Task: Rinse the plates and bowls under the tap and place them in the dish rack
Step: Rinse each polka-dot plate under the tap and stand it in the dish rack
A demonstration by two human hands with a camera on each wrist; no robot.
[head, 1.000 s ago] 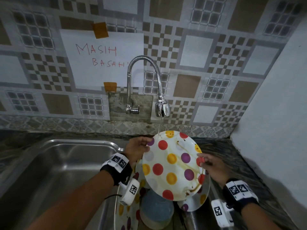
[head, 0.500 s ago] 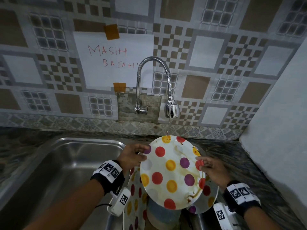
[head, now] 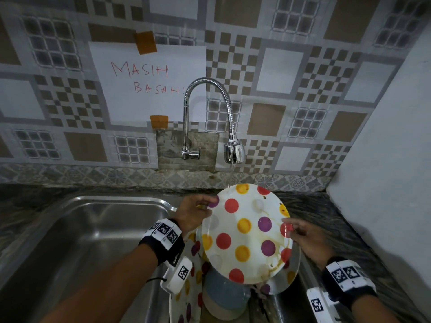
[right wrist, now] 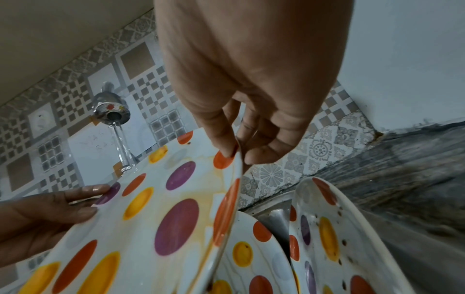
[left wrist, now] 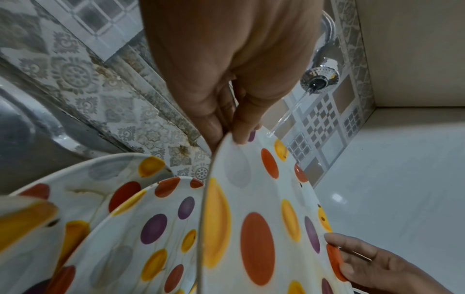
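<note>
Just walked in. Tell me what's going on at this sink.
A person is rinsing a white polka-dot plate under the chrome gooseneck tap. The left hand and right hand pinch opposite edges, tilting it so the thin stream strikes its top rim. Yellowish streaks remain on it. More dotted plates and a grey bowl wait beneath.

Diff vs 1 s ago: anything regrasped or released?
No regrasp or release. The left hand and right hand still pinch opposite rims of the polka-dot plate, tilted under the tap. Water still lands on its top edge. The yellowish residue remains. The apparent shift looks like head-camera motion.
</note>
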